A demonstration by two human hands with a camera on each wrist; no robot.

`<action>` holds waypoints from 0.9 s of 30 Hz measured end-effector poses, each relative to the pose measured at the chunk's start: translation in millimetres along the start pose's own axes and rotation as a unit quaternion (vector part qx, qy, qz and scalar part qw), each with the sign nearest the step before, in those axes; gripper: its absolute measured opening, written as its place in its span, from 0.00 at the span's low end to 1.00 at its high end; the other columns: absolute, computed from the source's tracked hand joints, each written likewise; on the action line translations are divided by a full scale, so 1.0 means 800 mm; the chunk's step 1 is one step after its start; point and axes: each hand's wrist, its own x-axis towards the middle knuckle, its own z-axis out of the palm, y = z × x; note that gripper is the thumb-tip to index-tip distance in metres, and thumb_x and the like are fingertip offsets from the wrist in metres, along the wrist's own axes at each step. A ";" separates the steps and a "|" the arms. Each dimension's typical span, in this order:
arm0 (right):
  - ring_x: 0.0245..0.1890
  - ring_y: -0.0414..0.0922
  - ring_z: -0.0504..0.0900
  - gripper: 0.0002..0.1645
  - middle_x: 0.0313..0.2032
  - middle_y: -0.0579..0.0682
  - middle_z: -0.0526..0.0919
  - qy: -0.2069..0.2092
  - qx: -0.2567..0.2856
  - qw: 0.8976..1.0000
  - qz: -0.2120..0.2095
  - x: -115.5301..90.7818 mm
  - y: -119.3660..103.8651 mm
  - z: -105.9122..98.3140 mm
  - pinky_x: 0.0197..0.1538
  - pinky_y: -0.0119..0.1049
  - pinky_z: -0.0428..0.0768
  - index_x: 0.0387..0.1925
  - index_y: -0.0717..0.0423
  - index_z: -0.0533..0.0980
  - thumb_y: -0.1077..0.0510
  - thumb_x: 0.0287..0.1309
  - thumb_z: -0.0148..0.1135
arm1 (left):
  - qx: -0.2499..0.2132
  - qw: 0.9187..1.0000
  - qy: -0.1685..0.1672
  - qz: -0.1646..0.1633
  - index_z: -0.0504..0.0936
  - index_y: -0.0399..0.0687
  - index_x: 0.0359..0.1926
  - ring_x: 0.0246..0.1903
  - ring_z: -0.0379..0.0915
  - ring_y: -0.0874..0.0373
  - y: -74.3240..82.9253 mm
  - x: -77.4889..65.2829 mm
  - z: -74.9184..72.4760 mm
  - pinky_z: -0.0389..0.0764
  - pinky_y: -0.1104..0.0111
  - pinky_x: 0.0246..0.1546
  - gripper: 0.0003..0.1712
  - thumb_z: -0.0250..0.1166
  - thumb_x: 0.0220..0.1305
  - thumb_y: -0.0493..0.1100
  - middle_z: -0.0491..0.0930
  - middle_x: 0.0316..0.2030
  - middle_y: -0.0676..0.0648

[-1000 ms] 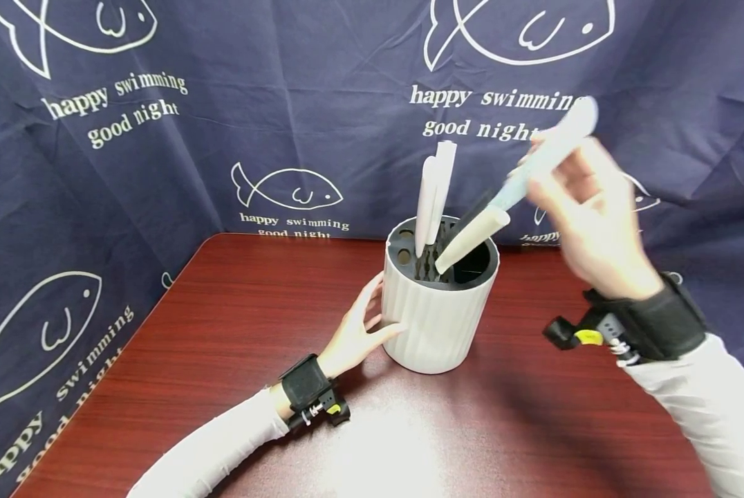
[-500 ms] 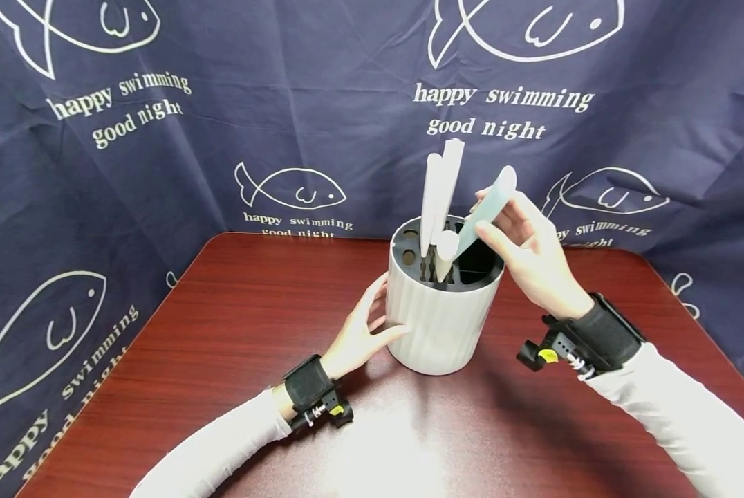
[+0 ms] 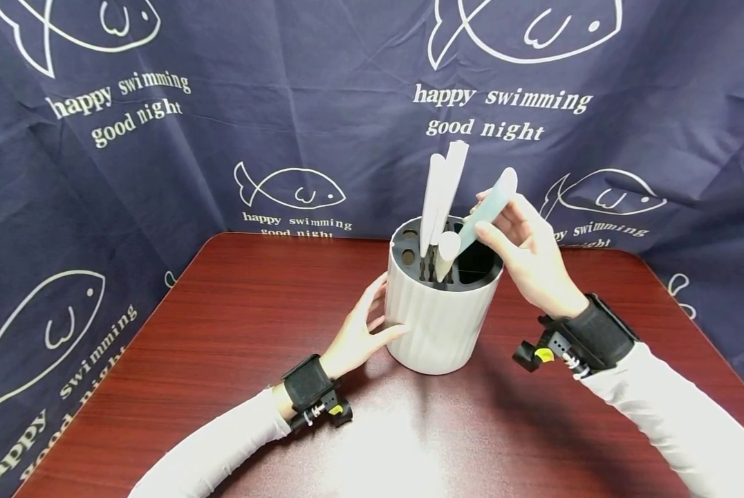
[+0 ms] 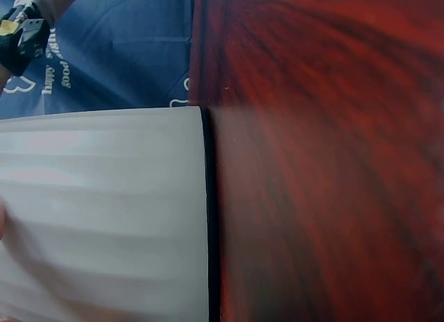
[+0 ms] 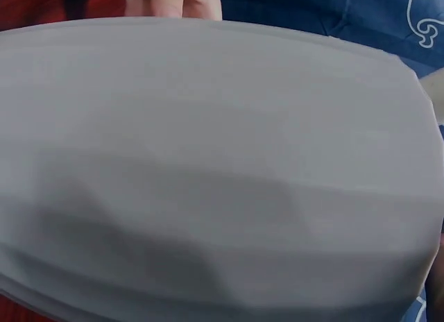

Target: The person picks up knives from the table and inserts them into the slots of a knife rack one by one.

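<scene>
A white ribbed knife holder with a dark slotted top stands upright on the table. My left hand holds its left side, thumb in front and fingers toward the back. My right hand grips a knife by its pale blue handle, which slants up to the right from the slots; its blade is hidden. Two white knife handles rise steeply from the slots, and a cream handle leans toward me. The holder wall fills the right wrist view, with left fingers above it.
The red-brown wooden table extends around the holder. A dark blue cloth with fish prints hangs behind and to the left. On top of the holder are round holes at left and a wide opening at right.
My right hand has come down and left, and the blue-handled knife's dark blade has gone from view into the holder. The cream handle now tilts more toward me. My left hand stays put.
</scene>
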 end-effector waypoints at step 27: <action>0.43 0.35 0.79 0.19 0.44 0.44 0.80 -0.014 0.083 0.992 0.092 0.015 0.016 -0.001 0.47 0.27 0.80 0.57 0.57 0.71 0.69 0.65 0.55 | -0.006 1.000 0.005 0.005 0.53 0.61 0.75 0.67 0.60 0.51 -0.001 -0.002 0.002 0.70 0.51 0.63 0.51 0.71 0.57 0.35 0.61 0.68 0.45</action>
